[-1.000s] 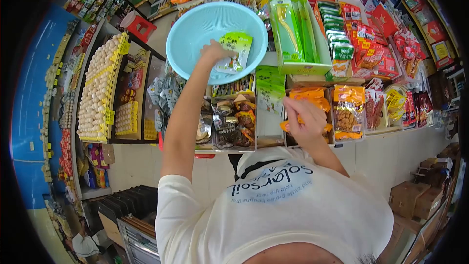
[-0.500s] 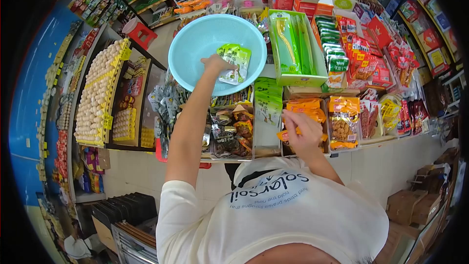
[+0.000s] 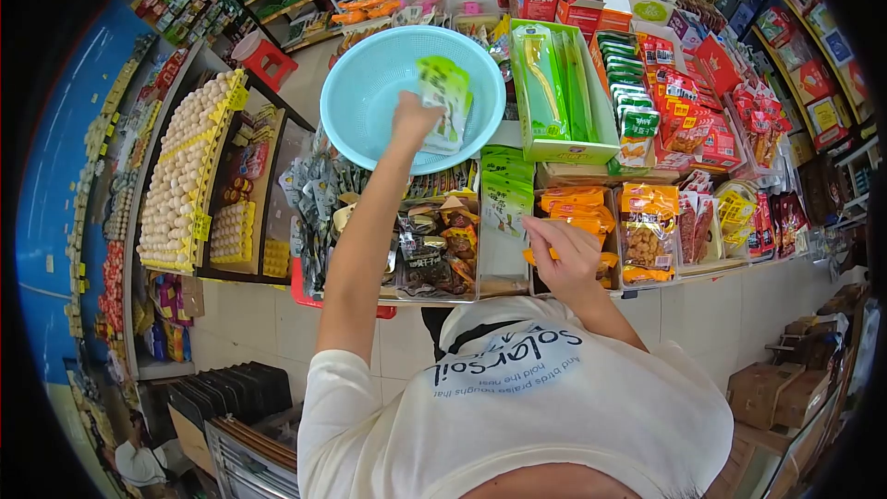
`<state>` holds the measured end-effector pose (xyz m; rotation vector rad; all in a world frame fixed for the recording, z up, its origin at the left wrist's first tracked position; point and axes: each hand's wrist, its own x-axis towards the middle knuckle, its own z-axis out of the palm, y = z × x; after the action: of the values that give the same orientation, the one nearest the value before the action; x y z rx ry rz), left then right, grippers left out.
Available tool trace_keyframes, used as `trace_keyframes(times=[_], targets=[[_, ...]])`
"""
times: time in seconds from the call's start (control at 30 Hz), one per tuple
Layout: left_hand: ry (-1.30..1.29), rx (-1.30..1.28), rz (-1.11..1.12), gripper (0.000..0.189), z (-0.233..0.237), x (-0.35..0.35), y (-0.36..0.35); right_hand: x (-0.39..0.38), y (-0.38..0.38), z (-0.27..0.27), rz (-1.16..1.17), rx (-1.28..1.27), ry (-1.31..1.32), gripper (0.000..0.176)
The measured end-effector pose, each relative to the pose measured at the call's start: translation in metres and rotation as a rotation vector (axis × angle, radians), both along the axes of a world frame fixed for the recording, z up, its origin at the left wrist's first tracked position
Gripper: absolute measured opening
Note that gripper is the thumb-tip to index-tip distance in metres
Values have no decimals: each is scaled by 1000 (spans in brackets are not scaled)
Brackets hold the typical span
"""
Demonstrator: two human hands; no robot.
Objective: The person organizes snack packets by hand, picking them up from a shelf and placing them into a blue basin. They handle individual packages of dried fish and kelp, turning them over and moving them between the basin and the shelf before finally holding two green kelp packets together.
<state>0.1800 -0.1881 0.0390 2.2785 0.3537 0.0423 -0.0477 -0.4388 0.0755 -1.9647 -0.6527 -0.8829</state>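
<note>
My left hand (image 3: 416, 120) is inside a light blue plastic colander (image 3: 365, 65), its fingers closed on a green-and-white snack packet (image 3: 446, 92). The packet stands tilted up and is smeared by motion. My right hand (image 3: 565, 254) hovers with bent fingers over orange snack packets (image 3: 577, 208), thumb apart from the index finger and nothing showing between them. Just left of that hand, more green packets (image 3: 506, 189) lie in a narrow bin (image 3: 505, 263) whose near part is bare. Dark-wrapped snacks (image 3: 434, 249) fill the bin further left.
A green box of long packs (image 3: 564, 92) stands right of the colander. Red packets (image 3: 684, 102) and a bag of golden-brown snacks (image 3: 650, 231) spread rightward. Egg trays (image 3: 189, 171) are stacked at left, near a red stool (image 3: 263, 60). Cardboard boxes (image 3: 771, 388) sit at lower right.
The green-and-white packet has gone from lying flat in the colander to tilting upward with my left hand, which moved slightly right. My right hand shifted a little left and down.
</note>
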Motion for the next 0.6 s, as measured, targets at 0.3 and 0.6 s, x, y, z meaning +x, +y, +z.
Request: trace_keyframes(times=[0.3,0.6], targets=[[-218,-1004,-44,38,103,-165,-28,3,4,-3,50,32,152,26],[29,-1156,-134,40,47,-225,-65,16,14,10,299,709,889,31]])
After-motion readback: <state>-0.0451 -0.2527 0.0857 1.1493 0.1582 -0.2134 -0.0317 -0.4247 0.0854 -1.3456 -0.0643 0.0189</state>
